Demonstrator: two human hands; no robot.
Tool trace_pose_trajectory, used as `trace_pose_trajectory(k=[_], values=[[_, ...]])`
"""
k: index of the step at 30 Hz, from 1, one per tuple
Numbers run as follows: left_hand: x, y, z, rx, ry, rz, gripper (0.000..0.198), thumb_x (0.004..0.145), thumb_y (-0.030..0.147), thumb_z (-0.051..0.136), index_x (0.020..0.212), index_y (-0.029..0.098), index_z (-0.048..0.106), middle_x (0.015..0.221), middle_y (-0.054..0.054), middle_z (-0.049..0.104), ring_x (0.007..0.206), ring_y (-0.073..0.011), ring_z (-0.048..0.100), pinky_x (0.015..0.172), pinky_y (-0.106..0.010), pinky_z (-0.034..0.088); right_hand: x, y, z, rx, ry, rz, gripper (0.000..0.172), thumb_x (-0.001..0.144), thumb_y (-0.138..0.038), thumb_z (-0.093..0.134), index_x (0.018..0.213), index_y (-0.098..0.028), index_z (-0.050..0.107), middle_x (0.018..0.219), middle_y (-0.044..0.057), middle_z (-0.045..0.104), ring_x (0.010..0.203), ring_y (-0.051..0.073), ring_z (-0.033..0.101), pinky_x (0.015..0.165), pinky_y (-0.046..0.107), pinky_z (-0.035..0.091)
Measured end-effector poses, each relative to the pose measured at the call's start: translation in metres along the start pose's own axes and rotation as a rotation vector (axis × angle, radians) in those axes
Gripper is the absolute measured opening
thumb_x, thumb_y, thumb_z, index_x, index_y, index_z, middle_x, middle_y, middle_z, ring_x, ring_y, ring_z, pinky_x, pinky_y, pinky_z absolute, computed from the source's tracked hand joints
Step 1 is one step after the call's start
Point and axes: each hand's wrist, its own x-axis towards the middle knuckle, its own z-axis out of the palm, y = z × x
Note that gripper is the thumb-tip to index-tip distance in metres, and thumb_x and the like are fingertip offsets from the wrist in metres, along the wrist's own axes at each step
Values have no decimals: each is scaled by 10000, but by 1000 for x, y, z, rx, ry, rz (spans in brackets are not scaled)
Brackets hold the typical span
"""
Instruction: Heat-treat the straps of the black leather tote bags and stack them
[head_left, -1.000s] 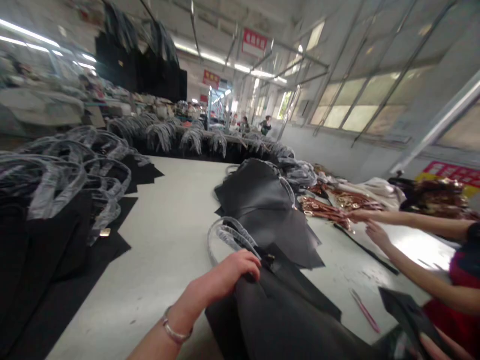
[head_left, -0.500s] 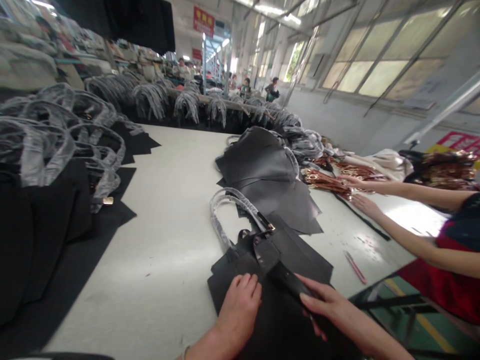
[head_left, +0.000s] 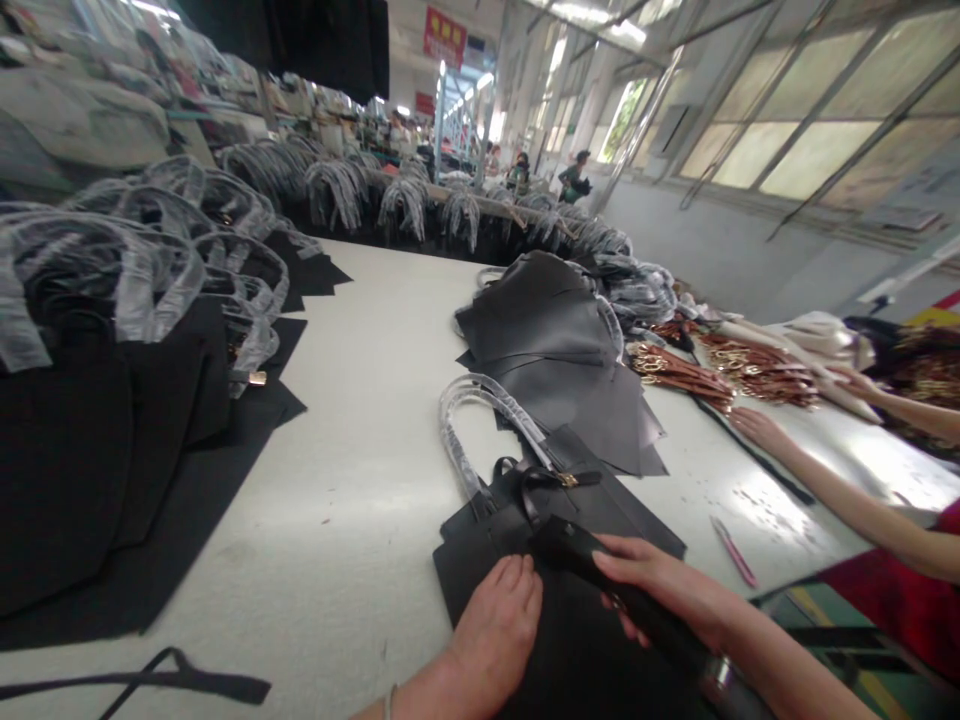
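A black leather handbag (head_left: 555,510) lies flat on the white table (head_left: 360,420) in front of me, its plastic-wrapped handles (head_left: 480,420) pointing away. My left hand (head_left: 499,620) rests palm down on the bag's near left side, fingers together and flat. My right hand (head_left: 656,590) lies over a black strap or flap (head_left: 577,548) at the bag's middle, fingers curled on it.
A pile of black leather panels (head_left: 555,350) lies beyond the bag. Rows of black bags with wrapped handles (head_left: 135,300) fill the left. A co-worker's arms (head_left: 825,480) reach over brown straps with gold buckles (head_left: 697,375) at the right. A pink tool (head_left: 733,552) and a loose black strap (head_left: 150,685) lie on the table.
The view has dropped toward the table. My left hand slid from the bag's handle end to its near side, and my right hand came in onto the black strap.
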Motion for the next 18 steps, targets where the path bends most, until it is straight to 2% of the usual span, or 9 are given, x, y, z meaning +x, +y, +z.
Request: trace_pose_trajectory(k=[3,6,9,12,15,18], values=[[-1,1,3,24,18,11,388,902,185,451,1246,52,569,1278,-172,592,1168,-261,545,1044,-357,381,-2,0,-6,47,-30,35,617,879,-443,592,1390,-157,399,657,11,641,438,115,606,376,167,480],[-2,-1,4,37,12,13,407,897,187,459,1263,33,552,1280,-182,586,1174,-266,540,1057,-361,370,8,-6,3,36,-17,5,592,880,-408,591,1387,-167,405,654,3,635,439,115,604,377,168,475],[-1,-1,3,63,19,20,406,891,174,465,1261,34,550,1285,-180,582,1170,-263,543,1041,-356,386,17,-13,17,-17,63,-88,564,878,-375,589,1382,-179,427,650,-18,610,436,102,591,388,167,462],[-2,1,4,99,71,1,382,887,156,475,1242,40,558,1286,-176,582,1170,-261,544,1015,-362,408,12,-14,22,-88,125,-152,596,856,-375,612,1393,-192,431,671,-30,589,444,99,586,397,178,457],[-9,6,5,91,123,5,279,898,133,480,1141,83,608,1195,-135,639,1096,-242,581,959,-365,446,-7,-6,18,-128,59,-96,675,821,-434,651,1411,-200,422,690,-30,587,461,104,588,407,187,456],[-22,14,4,18,66,101,176,909,128,482,995,128,635,1000,-93,688,885,-201,623,799,-334,502,-25,6,16,-125,-37,-20,712,806,-464,669,1419,-199,423,683,-29,590,463,97,576,421,186,452]])
